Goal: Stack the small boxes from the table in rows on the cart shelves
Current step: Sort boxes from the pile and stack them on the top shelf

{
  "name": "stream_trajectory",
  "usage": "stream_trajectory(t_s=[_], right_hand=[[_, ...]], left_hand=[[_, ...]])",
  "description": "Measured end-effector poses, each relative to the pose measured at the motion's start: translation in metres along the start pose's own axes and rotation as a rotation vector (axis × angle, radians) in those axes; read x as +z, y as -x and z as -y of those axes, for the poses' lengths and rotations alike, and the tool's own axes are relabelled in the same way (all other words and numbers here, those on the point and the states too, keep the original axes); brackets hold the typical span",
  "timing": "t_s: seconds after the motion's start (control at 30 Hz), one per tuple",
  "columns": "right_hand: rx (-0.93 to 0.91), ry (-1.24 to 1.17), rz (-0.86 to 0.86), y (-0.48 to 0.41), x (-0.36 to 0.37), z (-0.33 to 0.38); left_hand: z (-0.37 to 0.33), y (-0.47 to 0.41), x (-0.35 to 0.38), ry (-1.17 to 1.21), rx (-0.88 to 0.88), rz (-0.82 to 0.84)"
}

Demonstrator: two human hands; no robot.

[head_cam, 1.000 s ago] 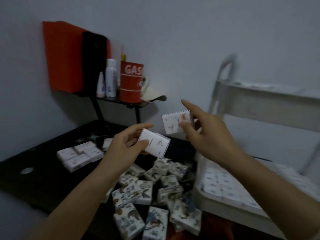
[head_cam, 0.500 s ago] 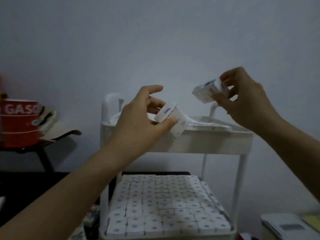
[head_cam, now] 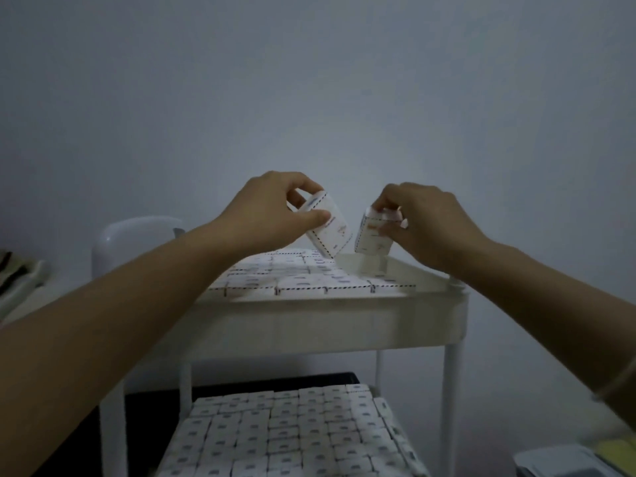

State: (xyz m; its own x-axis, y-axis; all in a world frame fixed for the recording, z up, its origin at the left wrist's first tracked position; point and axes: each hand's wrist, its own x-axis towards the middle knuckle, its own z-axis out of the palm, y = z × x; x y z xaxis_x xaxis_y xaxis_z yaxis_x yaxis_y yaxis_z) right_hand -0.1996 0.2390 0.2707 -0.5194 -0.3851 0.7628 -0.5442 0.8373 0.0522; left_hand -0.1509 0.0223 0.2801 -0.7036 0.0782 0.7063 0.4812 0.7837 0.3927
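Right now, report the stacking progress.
Done: the white cart's lower shelf is packed with rows of small white boxes; rows cover most of the top shelf. In hand: left hand grips one box, right hand another, over its bare right-rear corner. Left: filling that corner; the table is out of view.

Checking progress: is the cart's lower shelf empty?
No, rows of small boxes cover it.

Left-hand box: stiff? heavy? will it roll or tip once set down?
Probably stiff: the box shows crisp edges under the pinch of the left hand. Likely light: that pinch alone holds it tilted over the top shelf. Flat faces, so it should sit, not roll, like the rows packed there.
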Motion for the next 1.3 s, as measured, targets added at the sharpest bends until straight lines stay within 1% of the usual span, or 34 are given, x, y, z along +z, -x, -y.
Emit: stream_trajectory(t_s=[0.07,0.13,0.17,0.27,0.37,0.43,0.5,0.57,0.7,0.8,0.93,1.0,1.1,1.2,1.3], right_hand=[[0.003,0.019,0.13,-0.005,0.009,0.004],[0.036,-0.036,0.271,-0.008,0.013,0.008],[0.044,-0.068,0.312,-0.009,0.015,0.007],[0.028,-0.142,0.377,-0.012,0.015,0.002],[0.046,-0.279,0.454,-0.011,0.016,-0.003],[0.036,-0.211,0.482,-0.01,0.019,-0.006],[-0.003,-0.06,0.482,-0.008,0.021,-0.007],[-0.022,-0.015,0.457,-0.005,0.021,-0.007],[-0.011,-0.158,0.477,-0.002,0.023,-0.007],[0.037,-0.247,0.5,0.001,0.026,-0.004],[0.133,-0.335,0.411,0.007,0.029,-0.002],[0.115,-0.292,0.374,0.008,0.028,0.0],[0.068,-0.195,0.322,0.008,0.028,0.002],[0.039,-0.168,0.253,0.009,0.029,0.0],[0.023,-0.192,0.178,0.011,0.03,-0.002]], left_hand=[[0.002,-0.009,0.004,-0.001,-0.01,0.017],[0.005,-0.014,0.006,0.034,-0.025,0.04],[0.006,-0.016,0.007,0.054,-0.032,0.048],[0.01,-0.021,0.007,0.065,-0.037,0.057],[0.01,-0.026,0.006,0.042,-0.044,0.056],[0.01,-0.031,0.006,0.034,-0.057,0.047],[0.01,-0.035,0.008,0.033,-0.062,0.043],[0.01,-0.039,0.01,0.035,-0.064,0.052],[0.009,-0.05,0.015,0.041,-0.085,0.083],[0.005,-0.059,0.024,0.029,-0.091,0.134],[0.0,-0.064,0.043,0.021,-0.038,0.265],[0.0,-0.063,0.051,-0.004,-0.005,0.333],[0.002,-0.061,0.057,-0.104,0.02,0.439],[0.002,-0.057,0.057,-0.15,0.0,0.555],[0.0,-0.051,0.062,-0.239,-0.034,0.649]])
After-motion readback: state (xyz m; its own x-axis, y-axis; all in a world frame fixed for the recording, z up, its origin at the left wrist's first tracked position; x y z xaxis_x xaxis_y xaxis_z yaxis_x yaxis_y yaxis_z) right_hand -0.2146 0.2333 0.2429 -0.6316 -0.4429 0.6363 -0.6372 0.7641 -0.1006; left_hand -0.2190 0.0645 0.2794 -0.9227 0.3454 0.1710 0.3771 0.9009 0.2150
